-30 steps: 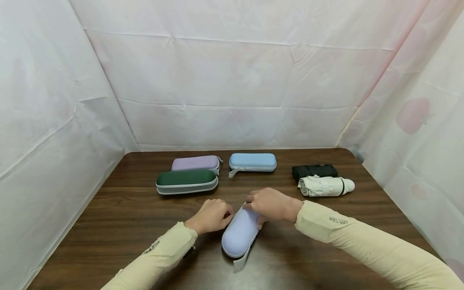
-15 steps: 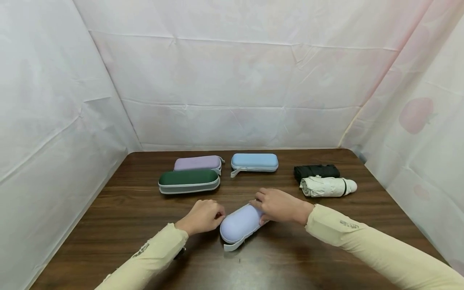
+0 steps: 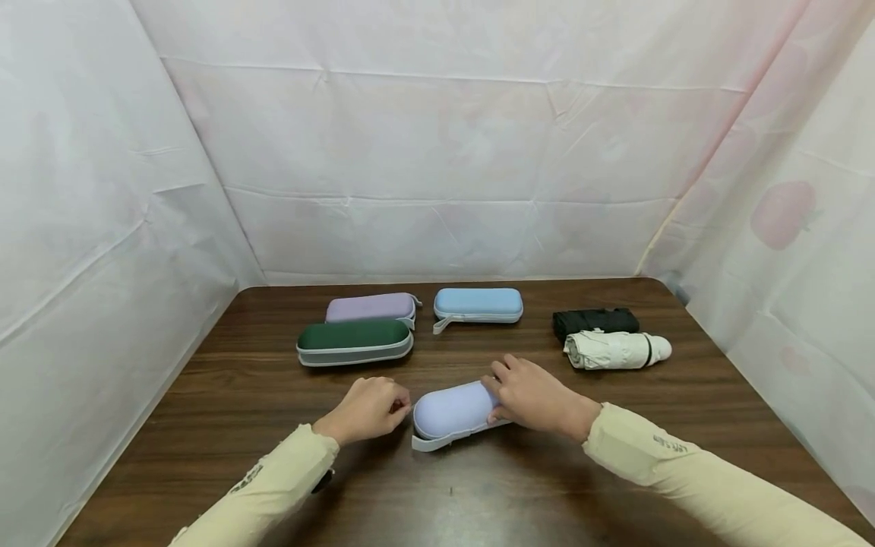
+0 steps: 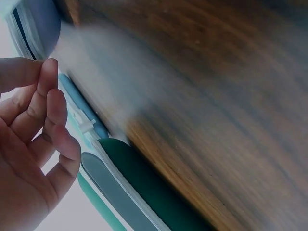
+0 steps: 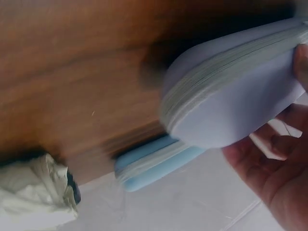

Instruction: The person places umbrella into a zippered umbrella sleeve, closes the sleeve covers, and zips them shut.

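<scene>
A periwinkle hard zip case point(image 3: 451, 411) with a pale grey band and strap point(image 3: 431, 443) lies slanted on the brown table. My right hand point(image 3: 533, 391) grips its right end, thumb on the near side and fingers over the far side; the right wrist view shows the rounded end of the case point(image 5: 226, 101) close by the fingers. Just off the left end is my left hand point(image 3: 365, 410). Its fingers are curled, and thumb and index fingertips meet beside the case's edge point(image 4: 45, 26) in the left wrist view, with no object visible between them.
Behind the left hand lies a dark green case point(image 3: 355, 334), overlapping a lilac case point(image 3: 369, 307) in view. A light blue case point(image 3: 478, 302) sits at the back middle. Folded black point(image 3: 595, 322) and white point(image 3: 611, 351) umbrellas lie at the right. White sheeting point(image 3: 437, 152) surrounds the table.
The periwinkle case has swung from pointing toward the body to lying nearly crosswise, its strap end moving left and away. My right hand has moved right with it; my left hand has shifted left.
</scene>
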Demonstrator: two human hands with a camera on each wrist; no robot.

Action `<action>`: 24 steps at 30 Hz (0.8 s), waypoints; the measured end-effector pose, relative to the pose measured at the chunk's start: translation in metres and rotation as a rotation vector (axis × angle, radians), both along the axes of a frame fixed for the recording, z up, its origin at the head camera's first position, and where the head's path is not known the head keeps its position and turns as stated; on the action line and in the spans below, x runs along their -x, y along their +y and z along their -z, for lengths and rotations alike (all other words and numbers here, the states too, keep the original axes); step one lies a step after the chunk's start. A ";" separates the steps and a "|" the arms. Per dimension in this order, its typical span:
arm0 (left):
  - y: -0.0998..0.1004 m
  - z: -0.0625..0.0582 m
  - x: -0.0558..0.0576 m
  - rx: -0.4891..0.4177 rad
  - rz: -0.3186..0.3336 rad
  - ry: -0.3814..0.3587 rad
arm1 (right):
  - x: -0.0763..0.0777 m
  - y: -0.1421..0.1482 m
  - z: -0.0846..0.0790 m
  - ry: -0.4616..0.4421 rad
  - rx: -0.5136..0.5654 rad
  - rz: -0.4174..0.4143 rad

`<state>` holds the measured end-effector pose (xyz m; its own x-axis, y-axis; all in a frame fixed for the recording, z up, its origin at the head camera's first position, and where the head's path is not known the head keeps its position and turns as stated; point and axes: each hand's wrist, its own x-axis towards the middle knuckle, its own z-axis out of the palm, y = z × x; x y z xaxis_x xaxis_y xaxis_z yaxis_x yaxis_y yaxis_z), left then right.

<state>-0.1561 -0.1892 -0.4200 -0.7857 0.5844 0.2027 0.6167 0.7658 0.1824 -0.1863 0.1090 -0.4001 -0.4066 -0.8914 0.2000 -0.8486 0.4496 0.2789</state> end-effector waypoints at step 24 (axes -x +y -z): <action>0.003 0.001 -0.020 -0.011 0.040 0.060 | -0.015 -0.007 0.004 0.095 0.071 0.111</action>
